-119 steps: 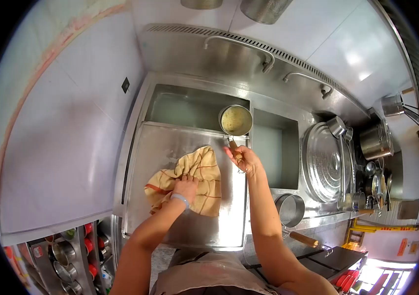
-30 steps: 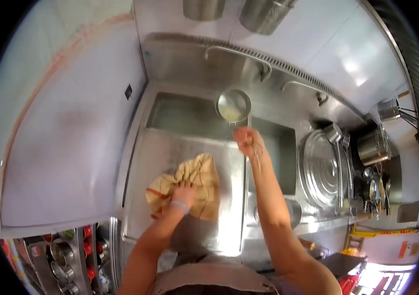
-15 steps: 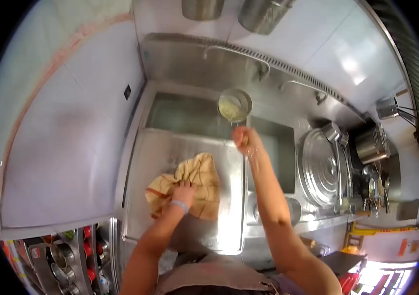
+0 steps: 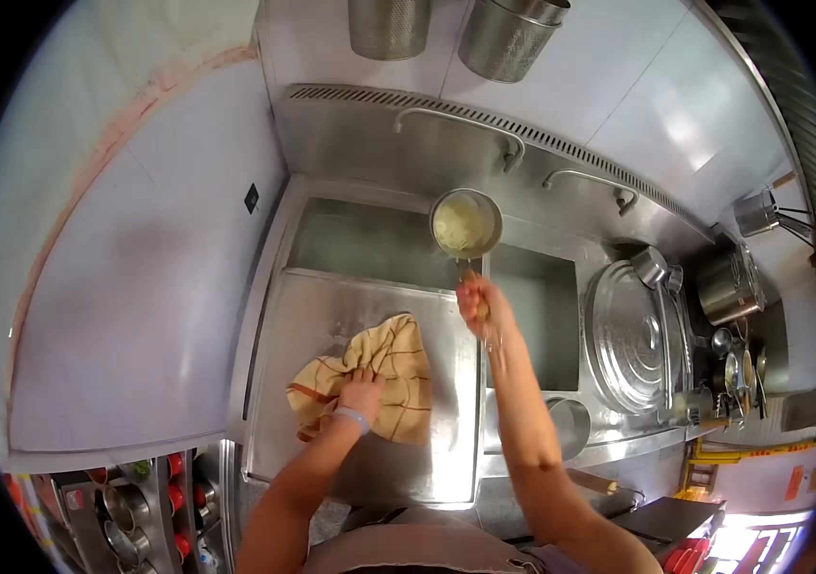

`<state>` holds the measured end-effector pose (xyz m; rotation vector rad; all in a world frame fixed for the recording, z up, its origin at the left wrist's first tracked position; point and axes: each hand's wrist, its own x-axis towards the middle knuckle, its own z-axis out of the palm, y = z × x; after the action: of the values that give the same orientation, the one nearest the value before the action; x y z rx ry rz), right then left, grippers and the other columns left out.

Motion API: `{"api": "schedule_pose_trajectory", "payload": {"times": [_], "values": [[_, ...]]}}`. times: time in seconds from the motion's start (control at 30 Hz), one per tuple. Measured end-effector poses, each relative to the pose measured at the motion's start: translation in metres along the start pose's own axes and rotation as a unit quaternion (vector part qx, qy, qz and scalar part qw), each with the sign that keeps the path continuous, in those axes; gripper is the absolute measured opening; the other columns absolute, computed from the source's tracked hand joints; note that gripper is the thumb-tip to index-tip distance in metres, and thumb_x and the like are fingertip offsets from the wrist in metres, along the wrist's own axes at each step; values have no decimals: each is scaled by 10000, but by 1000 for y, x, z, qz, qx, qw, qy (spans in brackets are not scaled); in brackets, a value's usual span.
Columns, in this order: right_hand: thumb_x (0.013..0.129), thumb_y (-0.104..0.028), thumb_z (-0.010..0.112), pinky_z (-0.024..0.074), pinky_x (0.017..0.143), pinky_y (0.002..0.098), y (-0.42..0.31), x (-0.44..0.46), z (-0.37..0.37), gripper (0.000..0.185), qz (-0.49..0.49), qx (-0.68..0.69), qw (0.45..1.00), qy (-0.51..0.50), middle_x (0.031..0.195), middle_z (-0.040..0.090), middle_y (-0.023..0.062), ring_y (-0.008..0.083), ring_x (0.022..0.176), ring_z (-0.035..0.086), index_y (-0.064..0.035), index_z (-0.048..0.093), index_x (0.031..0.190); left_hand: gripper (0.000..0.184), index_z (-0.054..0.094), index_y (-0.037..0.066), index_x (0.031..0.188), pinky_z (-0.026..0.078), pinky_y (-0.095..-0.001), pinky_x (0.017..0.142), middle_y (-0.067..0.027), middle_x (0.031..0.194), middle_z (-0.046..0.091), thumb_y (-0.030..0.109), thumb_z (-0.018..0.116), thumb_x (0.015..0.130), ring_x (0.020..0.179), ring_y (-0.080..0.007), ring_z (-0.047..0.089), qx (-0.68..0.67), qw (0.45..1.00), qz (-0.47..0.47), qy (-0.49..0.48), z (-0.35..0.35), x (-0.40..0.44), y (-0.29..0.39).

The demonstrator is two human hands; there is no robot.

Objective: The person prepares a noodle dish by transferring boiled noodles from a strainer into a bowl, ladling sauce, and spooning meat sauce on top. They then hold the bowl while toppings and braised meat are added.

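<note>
Here, the right hand [image 4: 484, 304], near the centre of the frame, is closed around the wooden handle of a round metal strainer [image 4: 465, 225]. The strainer is in the upper middle of the frame, over the right end of the left basin [image 4: 360, 239], with its mouth facing the camera; whether it touches the basin's edge cannot be told. Pale yellow food [image 4: 458, 228] lies inside it, too blurred to identify.

The left hand [image 4: 362, 392], with a pale wristband [image 4: 352, 417] at its wrist, rests palm down on a crumpled yellow checked cloth [image 4: 398, 354] left of centre. Whether its fingers pinch a fold cannot be told. The cloth lies on a flat stainless-steel worktop [image 4: 283, 325], just below the left basin.

Right of the raised forearm, the right basin [image 4: 553, 287] holds cloudy liquid, and a second round metal vessel [image 4: 570, 426] sits below it, partly hidden by the arm. Farther right, a large round metal lid [image 4: 614, 325] lies beside a long-handled metal ladle [image 4: 652, 266], with a stockpot [image 4: 728, 280] beyond. Two curved faucets, the left one [image 4: 465, 120] and the right one [image 4: 594, 180], reach across the steel backsplash above the basins.
</note>
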<state>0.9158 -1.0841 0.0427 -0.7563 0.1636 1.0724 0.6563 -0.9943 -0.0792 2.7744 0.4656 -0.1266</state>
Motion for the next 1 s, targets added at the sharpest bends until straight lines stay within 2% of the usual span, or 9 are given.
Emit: {"api": "schedule_pose_trajectory", "payload": {"times": [0.1,0.27,0.33,0.53,0.6,0.77,0.87,0.9,1.0], "values": [[769,-18,485,327,345,219,21,-9,-6,124,-41,-66,989,126,555,451,30,99,402,371,-83,425,684,301,564,65,1002,401,-423,886,-138,1042,548,138,610,714,1037,-304,484,-4,1000,10,-7,-2,1,0],[752,29,477,269,296,163,-3,3,-17,236,-17,-11,1000,-14,595,456,38,65,373,349,-116,453,937,331,550,70,1003,457,-405,800,-128,1019,533,143,634,691,1017,-299,485,2,1000,15,-6,0,0,-4],[751,19,484,268,300,147,28,-20,10,151,-59,-94,984,140,541,411,18,70,373,360,-107,414,796,336,549,70,1008,453,-405,806,-126,1022,533,149,638,693,1018,-298,484,8,1000,14,-12,-6,7,-4],[798,-54,486,323,311,249,-1,7,-17,133,32,-16,999,30,526,435,5,100,395,410,-93,425,909,353,540,71,1030,431,-411,842,-125,1030,532,153,638,701,1022,-295,483,2,1000,21,-17,-7,4,-4],[793,-44,481,319,312,212,44,-3,-14,71,-80,-142,969,184,546,448,6,79,397,409,-85,425,773,346,543,72,1023,429,-418,848,-127,1040,531,144,634,697,1025,-299,482,3,1000,17,-22,-6,1,-3],[784,-17,451,353,311,269,3,19,-33,366,-26,-36,999,-9,561,462,40,135,383,414,-59,381,1141,363,549,78,1042,422,-430,867,-130,1045,527,141,626,693,1035,-309,478,-11,1000,14,-25,-2,-3,-5],[771,-14,445,353,302,277,52,13,-19,227,-85,-166,968,168,557,466,71,146,374,416,-61,426,993,388,552,86,1072,421,-423,872,-132,1045,528,151,616,695,1039,-302,480,3,999,15,-32,-5,-2,-4],[758,4,435,355,306,275,32,23,-22,446,-30,-163,981,104,568,472,70,148,375,422,-75,367,1192,390,552,90,1075,420,-420,875,-133,1048,528,154,616,695,1042,-303,479,-2,999,15,-41,-2,-2,-5],[761,3,440,361,308,280,-4,27,-39,498,13,-13,1000,13,568,469,60,151,375,429,-105,334,1235,382,556,89,1067,418,-418,881,-133,1054,526,162,619,697,1046,-307,477,-10,999,15,-47,-2,0,-5]]}}
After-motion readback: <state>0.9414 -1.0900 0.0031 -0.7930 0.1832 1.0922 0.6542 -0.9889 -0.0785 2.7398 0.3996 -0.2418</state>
